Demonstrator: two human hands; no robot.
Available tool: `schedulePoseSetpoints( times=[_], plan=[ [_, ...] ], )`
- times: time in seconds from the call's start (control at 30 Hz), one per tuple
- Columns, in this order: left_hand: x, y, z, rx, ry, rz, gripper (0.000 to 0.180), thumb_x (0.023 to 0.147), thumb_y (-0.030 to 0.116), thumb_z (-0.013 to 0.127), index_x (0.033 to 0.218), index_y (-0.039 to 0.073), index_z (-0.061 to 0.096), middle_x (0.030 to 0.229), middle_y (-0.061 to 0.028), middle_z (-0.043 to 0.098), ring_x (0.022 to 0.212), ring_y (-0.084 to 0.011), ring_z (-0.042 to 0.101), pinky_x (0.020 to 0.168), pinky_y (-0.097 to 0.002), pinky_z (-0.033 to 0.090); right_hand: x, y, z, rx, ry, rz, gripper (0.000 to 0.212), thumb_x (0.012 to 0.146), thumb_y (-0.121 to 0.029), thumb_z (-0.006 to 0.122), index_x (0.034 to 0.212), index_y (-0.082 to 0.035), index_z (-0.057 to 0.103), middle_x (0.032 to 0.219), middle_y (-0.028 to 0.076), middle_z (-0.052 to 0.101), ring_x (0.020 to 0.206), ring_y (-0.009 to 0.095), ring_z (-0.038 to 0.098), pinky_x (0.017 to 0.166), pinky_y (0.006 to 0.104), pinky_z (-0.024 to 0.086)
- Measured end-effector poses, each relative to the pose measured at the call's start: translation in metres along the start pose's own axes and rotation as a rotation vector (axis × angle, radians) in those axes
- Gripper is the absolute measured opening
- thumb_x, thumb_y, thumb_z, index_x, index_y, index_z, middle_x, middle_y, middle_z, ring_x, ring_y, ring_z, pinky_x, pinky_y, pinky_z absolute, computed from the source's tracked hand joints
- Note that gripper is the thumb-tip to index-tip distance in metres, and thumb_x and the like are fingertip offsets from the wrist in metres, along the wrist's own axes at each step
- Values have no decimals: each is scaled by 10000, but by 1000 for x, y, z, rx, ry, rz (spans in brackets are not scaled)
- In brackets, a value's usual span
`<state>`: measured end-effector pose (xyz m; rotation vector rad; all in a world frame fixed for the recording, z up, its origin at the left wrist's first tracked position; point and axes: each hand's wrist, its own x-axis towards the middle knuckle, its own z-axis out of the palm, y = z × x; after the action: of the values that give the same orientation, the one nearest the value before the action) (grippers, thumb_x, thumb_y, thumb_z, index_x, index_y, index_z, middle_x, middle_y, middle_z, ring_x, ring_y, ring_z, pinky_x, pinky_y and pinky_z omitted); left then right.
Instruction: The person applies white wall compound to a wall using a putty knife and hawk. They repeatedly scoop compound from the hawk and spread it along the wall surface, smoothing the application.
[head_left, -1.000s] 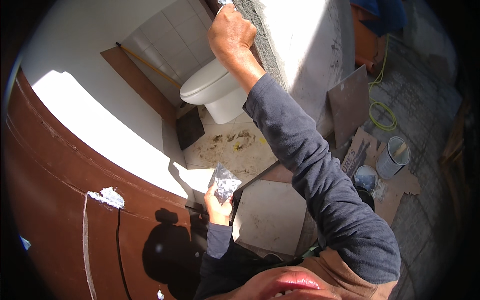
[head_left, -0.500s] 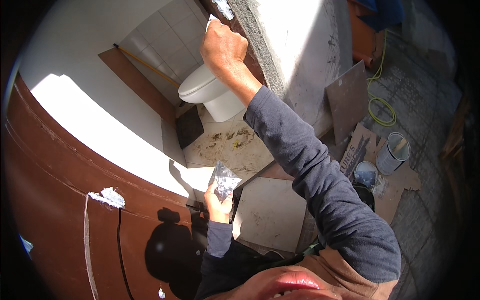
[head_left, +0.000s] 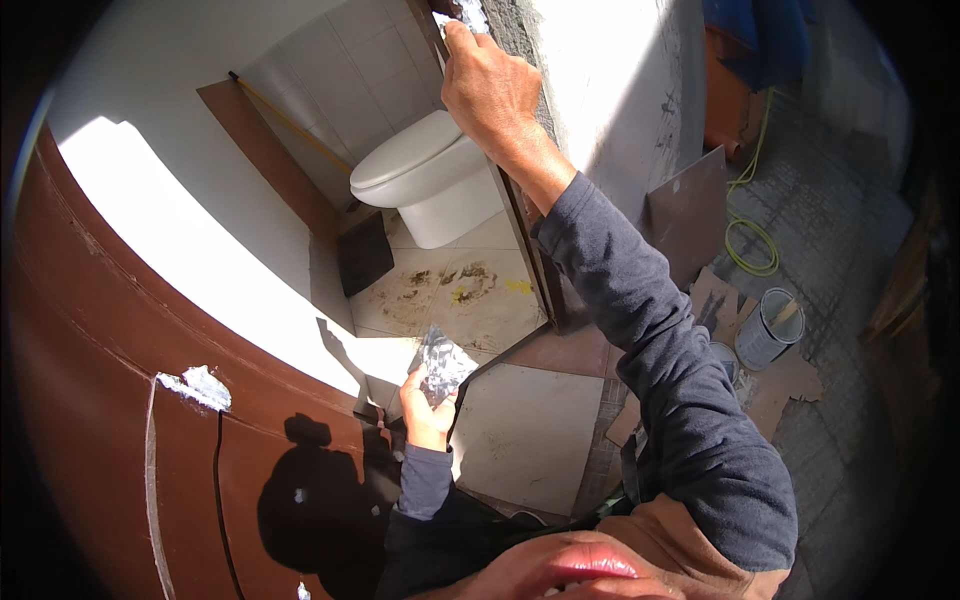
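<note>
Above the tiled floor [head_left: 490, 322], the left hand [head_left: 424, 414] gripped a smeared grey plate [head_left: 446, 363], its long axis and one corner pointing away from the body; beside white paste [head_left: 473, 14], the right hand [head_left: 492, 90] clenched a mostly hidden pale piece [head_left: 440, 19].

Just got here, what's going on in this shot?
Someone is working at a doorway bare-handed. The left hand holds a flat grey plate smeared with white paste. The raised right hand grips a mostly hidden pale piece near a white patch by the brown door frame. An open can stands off to the right.
</note>
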<state>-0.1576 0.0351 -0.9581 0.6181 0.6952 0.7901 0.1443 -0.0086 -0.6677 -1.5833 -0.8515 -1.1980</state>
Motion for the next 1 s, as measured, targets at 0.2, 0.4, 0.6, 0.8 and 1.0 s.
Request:
schedulePoseSetpoints(
  times=[0.2, 0.4, 0.6, 0.8, 1.0],
  plan=[
    [-6, -3, 5, -134, -40, -60, 135, 953, 191, 599, 1063, 127, 644, 1014, -29, 724, 940, -205, 698, 763, -383, 517, 39, 67, 13, 123, 110, -290, 421, 964, -47, 479, 1363, -99, 607, 1271, 183, 671, 986, 298, 711, 822, 402, 568],
    [-3, -3, 10, -99, 36, -104, 156, 963, 211, 594, 1082, 126, 648, 1036, -36, 717, 969, -214, 678, 860, -401, 501, 6, 76, -1, -153, -158, -352, 286, 936, -147, 590, 1215, -146, 655, 922, 73, 705, 716, 302, 711, 567, 403, 556],
    [-19, 7, 39, -175, -104, -23, 201, 972, 191, 586, 1130, 85, 651, 1061, -43, 724, 977, -194, 697, 847, -375, 530, -31, 69, -48, 74, -383, -181, 281, 969, -203, 589, 1209, -125, 712, 1038, 113, 749, 861, 286, 730, 715, 403, 572],
    [-21, 25, 73, -257, -301, 178, 216, 983, 116, 573, 1165, 24, 644, 1088, -86, 722, 997, -204, 708, 874, -353, 575, -102, 27, -130, 784, -891, -255, 353, 923, 25, 616, 1246, -92, 698, 924, 100, 727, 821, 225, 696, 716, 355, 556],
    [-42, 25, 95, 310, -336, 711, 278, 977, 133, 594, 1207, -21, 614, 1075, -115, 701, 1031, -214, 684, 901, -302, 546, -114, 4, -151, 409, -1021, -574, 492, 742, 104, 621, 1171, -110, 732, 848, 73, 679, 691, 257, 679, 613, 353, 547]
  ],
)
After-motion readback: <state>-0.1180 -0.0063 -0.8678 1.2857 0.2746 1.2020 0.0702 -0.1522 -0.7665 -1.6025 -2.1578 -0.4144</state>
